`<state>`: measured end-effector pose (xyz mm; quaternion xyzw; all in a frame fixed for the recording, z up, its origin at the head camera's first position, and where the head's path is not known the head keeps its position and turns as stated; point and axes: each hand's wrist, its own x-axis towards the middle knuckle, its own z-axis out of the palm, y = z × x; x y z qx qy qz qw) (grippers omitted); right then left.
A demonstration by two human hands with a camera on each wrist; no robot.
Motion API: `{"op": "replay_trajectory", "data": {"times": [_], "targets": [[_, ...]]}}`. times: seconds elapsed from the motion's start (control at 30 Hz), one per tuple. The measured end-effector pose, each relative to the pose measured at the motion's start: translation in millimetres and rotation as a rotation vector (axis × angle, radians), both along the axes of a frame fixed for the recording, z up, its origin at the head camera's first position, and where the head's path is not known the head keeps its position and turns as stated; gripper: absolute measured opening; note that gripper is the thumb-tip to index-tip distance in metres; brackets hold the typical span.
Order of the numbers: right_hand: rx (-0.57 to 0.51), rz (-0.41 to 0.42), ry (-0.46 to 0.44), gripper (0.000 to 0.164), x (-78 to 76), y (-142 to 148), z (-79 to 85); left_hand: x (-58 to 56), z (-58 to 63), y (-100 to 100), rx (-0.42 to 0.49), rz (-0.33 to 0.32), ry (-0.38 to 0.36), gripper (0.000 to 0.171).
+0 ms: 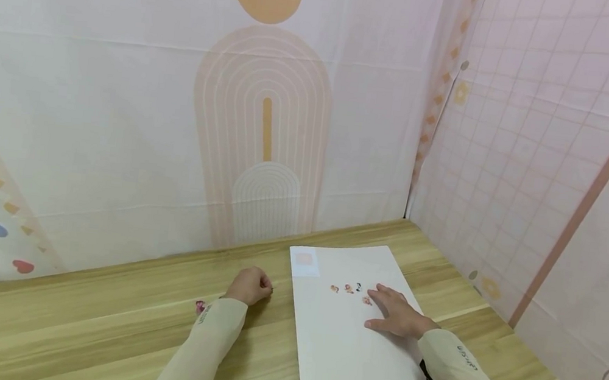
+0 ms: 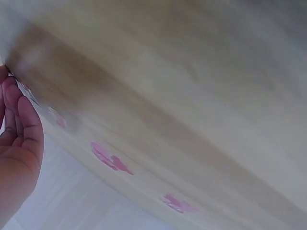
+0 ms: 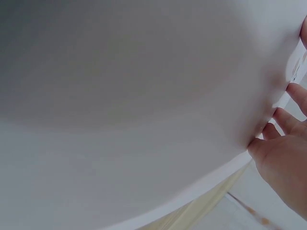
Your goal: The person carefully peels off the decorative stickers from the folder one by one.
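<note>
My left hand is low over the wooden table, just left of the white sheet. Its thumb and fingertips pinch a small dark-edged sticker, mostly hidden by the fingers. In the left wrist view, pink stickers lie in a row on the table near this hand. My right hand rests on the sheet with spread fingers, its fingertips touching the paper. Beside those fingertips is a group of small coloured stickers on the sheet. The right wrist view shows the same hand pressing the white surface.
The wooden table meets a printed cloth wall at the back and another at the right. A pale square with an orange patch shows at the sheet's far left corner. A pink sticker lies beside my left sleeve.
</note>
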<state>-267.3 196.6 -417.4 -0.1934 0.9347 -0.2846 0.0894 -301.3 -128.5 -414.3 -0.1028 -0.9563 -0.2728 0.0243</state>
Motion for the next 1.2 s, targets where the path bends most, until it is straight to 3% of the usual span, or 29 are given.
{"op": "replay_trajectory", "data": {"times": [0.37,0.63,0.8,1.0,1.2], "targets": [[-0.020,-0.004,-0.010,0.069,-0.6,2,-3.0,-0.6,-3.6,5,0.022,-0.002,0.029,0.004],[-0.010,-0.008,-0.001,0.069,1.3,3,-1.9,0.4,2.1,12,0.042,0.024,0.071,0.006],[-0.008,-0.016,-0.005,0.069,0.9,4,-0.9,-5.5,10.5,32,0.133,0.004,0.110,0.005],[-0.009,-0.016,0.000,0.069,0.6,3,-0.8,-10.9,15.3,70,0.158,-0.095,0.198,0.005],[-0.011,-0.014,-0.004,0.068,3.0,-1,0.1,-6.9,11.1,99,0.179,-0.139,0.139,0.005]]}}
